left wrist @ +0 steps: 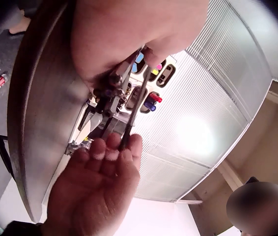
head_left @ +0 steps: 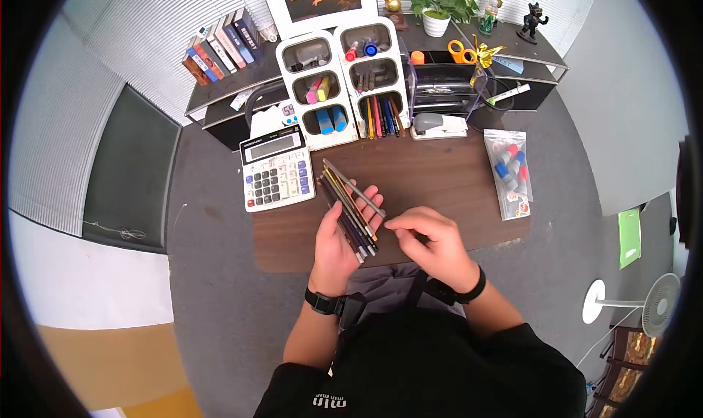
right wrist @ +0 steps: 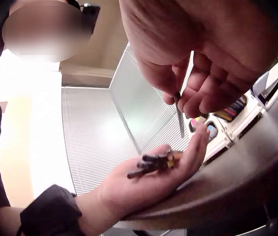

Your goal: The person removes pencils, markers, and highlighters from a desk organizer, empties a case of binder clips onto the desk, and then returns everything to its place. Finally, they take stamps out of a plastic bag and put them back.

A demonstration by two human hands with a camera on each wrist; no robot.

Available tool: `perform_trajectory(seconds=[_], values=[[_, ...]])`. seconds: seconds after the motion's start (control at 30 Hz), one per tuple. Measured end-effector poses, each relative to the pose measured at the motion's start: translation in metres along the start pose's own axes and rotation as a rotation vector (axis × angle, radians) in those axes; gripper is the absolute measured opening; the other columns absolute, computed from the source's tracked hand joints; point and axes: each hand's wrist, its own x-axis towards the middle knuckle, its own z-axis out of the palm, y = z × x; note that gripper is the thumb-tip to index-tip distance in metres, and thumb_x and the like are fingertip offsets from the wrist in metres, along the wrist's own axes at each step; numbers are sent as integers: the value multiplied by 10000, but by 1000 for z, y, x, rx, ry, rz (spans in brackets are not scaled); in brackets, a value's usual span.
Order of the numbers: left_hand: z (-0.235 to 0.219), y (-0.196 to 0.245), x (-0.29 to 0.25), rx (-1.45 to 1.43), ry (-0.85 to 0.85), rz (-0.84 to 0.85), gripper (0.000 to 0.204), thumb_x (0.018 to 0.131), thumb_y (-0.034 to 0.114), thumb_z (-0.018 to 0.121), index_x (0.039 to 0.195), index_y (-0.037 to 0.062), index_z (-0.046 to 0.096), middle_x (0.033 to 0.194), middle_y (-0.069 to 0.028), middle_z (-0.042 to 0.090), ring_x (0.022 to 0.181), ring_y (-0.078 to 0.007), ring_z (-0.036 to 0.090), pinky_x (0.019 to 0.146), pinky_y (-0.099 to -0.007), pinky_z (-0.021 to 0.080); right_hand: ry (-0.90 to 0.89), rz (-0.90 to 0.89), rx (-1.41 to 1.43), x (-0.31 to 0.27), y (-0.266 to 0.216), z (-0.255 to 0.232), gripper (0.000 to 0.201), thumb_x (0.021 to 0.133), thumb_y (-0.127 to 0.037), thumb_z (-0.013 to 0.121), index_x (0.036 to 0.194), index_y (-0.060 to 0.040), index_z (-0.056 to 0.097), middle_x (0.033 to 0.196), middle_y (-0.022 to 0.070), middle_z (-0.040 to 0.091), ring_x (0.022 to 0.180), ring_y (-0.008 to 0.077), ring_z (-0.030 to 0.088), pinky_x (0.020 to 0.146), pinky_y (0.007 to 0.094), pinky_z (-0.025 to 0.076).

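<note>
A bundle of pencils (head_left: 350,219) is held in the upturned left hand (head_left: 335,248), with the thumb laid along one side of it and the fingers spread beneath and beyond the other; dark, silver and yellowish barrels can be made out. A single grey pencil (head_left: 354,188) is pinched near its lower end between the thumb and fingers of the right hand (head_left: 433,244), and is slanted across the left fingers, above the bundle. Both hands are held above the near part of the brown desk (head_left: 447,176). To the left of the bundle a white calculator (head_left: 277,173) is set, its display tilted up. Behind the hands stands a white desk organizer (head_left: 346,96), in whose lower right compartment coloured pencils (head_left: 378,118) are stood; pink and yellow highlighters (head_left: 319,91) are kept in the middle left one. Just beside the organizer a grey and white stapler (head_left: 439,127) is placed, and farther right a clear zip bag (head_left: 507,191) is seen, in which red, blue and white pieces are contained.
</note>
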Motion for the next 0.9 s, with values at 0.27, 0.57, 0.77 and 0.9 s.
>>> perform_trajectory(seconds=[0.27,0.57,0.77,0.9], values=[[1,0,-1,-13,16,-8,582,1086,371,490,1600,119,381,1558,-213,494,1421,-330,513,1194,-485,413,217,59,-150,19,-23,-43,167,918,31,680,1061,10,764,951,116,741,867,193,709,800,314,560],[-2,1,-3,-30,14,-13,598,1074,368,512,1607,134,373,1549,-209,499,1414,-332,515,1198,-485,413,258,-99,-352,82,-25,-23,140,933,-46,746,1061,6,760,894,111,734,743,176,693,695,299,561],[0,0,-3,-33,8,-10,595,1081,362,496,1613,131,360,1550,-218,495,1414,-333,514,1200,-487,413,285,-56,-387,92,-20,-24,130,958,-76,728,1049,13,753,889,134,738,716,198,694,680,315,559],[0,2,-4,-11,5,-19,590,1089,359,482,1613,120,354,1546,-223,498,1409,-333,518,1197,-487,419,295,-53,-438,111,12,-27,144,967,-96,718,1055,13,751,907,153,741,741,253,713,698,340,567]])
